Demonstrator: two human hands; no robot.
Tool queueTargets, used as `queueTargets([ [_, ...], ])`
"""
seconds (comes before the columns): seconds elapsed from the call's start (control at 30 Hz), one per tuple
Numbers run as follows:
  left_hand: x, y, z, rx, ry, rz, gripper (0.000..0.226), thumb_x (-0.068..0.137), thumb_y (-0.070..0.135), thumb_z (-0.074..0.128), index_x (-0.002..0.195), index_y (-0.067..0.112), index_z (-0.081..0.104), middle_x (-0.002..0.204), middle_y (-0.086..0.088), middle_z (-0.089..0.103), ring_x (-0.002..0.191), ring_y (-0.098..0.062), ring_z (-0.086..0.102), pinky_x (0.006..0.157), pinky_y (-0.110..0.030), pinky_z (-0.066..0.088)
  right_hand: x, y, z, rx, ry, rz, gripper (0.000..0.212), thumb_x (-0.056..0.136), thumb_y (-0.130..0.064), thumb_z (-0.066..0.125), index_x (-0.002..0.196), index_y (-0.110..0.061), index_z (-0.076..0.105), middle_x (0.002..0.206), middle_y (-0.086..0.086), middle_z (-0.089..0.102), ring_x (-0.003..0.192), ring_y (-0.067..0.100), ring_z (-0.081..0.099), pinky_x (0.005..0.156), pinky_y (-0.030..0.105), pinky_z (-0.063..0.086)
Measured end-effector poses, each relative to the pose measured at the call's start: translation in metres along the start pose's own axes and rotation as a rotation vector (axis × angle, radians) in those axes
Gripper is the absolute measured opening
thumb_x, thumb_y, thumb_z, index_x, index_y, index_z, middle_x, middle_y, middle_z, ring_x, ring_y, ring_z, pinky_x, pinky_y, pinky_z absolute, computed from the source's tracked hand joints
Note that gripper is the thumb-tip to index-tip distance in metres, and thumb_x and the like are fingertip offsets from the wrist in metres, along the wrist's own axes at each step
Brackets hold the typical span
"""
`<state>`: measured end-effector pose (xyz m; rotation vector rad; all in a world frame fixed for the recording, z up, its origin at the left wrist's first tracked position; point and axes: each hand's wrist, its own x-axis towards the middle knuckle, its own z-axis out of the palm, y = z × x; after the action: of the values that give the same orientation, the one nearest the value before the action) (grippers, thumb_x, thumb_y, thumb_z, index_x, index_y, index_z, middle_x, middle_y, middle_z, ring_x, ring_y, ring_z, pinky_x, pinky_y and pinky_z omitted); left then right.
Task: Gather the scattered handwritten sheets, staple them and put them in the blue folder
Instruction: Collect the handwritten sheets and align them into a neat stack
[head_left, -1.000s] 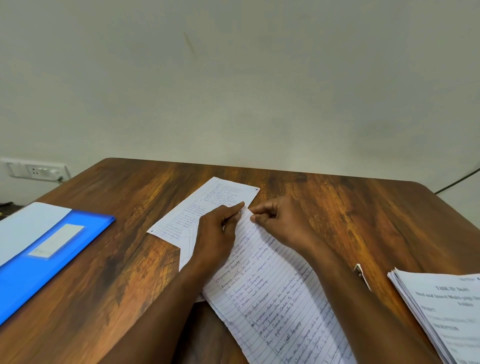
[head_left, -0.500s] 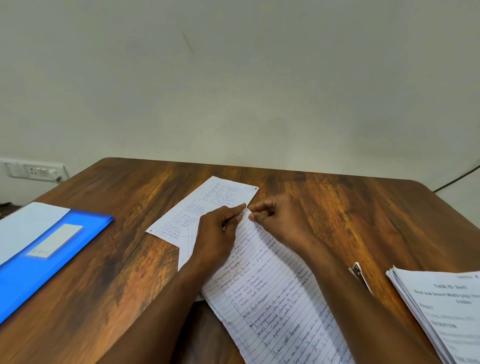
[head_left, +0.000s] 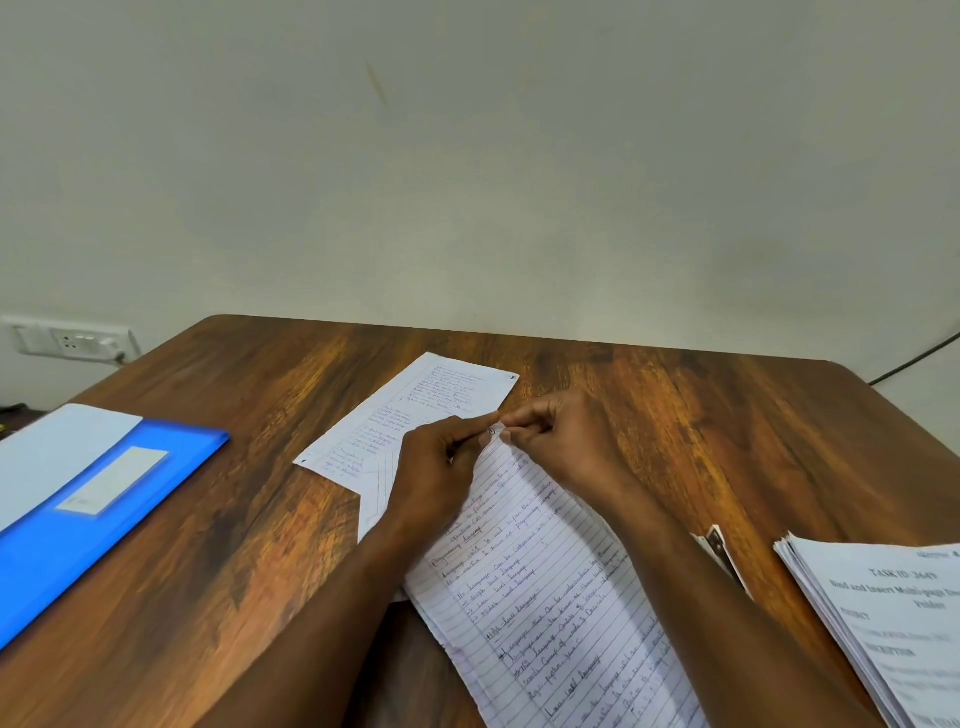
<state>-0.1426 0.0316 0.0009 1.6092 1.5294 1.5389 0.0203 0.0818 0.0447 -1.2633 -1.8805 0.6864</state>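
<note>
- Left hand (head_left: 436, 478): fingers curled, thumb and forefinger pinching far corner of lined sheets (head_left: 545, 597)
- Right hand (head_left: 566, 441): fingertips bunched, pinching same corner; hands touching
- Lined sheets: mid-table (head_left: 701, 415), running off near edge; a second sheet (head_left: 410, 415) lies behind, partly under them
- Folder (head_left: 78, 530): blue, at left edge, well apart
- Printed stack (head_left: 883, 623): right edge; bare wood between
</note>
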Motion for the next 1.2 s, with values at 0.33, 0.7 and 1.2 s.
queueTargets([
  [0.33,0.002,-0.005,-0.001,-0.077,0.09,-0.083,0.016,0.094,0.028,0.079,0.11,0.03,0.083,0.101,0.018,0.08,0.095,-0.006,0.076,0.09,-0.041,0.064,-0.001,-0.002,-0.003,0.239,0.002,0.126,0.012,0.08,-0.012,0.088,0.089,-0.018,0.083,0.086,-0.006,0.08,0.082,0.005,0.077,0.08,0.03,0.063],
  [0.7,0.006,-0.009,-0.006,-0.056,0.093,-0.113,0.012,0.095,0.024,0.078,0.102,0.033,0.082,0.097,0.019,0.079,0.079,-0.01,0.073,0.069,-0.03,0.055,-0.003,-0.006,-0.023,0.193,-0.258,0.246,0.006,0.085,-0.009,0.084,0.09,-0.011,0.081,0.086,0.002,0.081,0.079,0.018,0.079,0.069,0.038,0.065],
  [1.2,0.014,0.005,-0.029,-0.086,-0.011,-0.173,0.012,0.096,0.019,0.074,0.099,0.029,0.08,0.093,0.013,0.079,0.089,-0.006,0.075,0.078,-0.028,0.064,-0.001,-0.012,-0.038,0.259,-0.294,0.27,0.01,0.085,-0.005,0.083,0.095,-0.006,0.08,0.087,0.007,0.081,0.08,0.021,0.079,0.069,0.034,0.064],
])
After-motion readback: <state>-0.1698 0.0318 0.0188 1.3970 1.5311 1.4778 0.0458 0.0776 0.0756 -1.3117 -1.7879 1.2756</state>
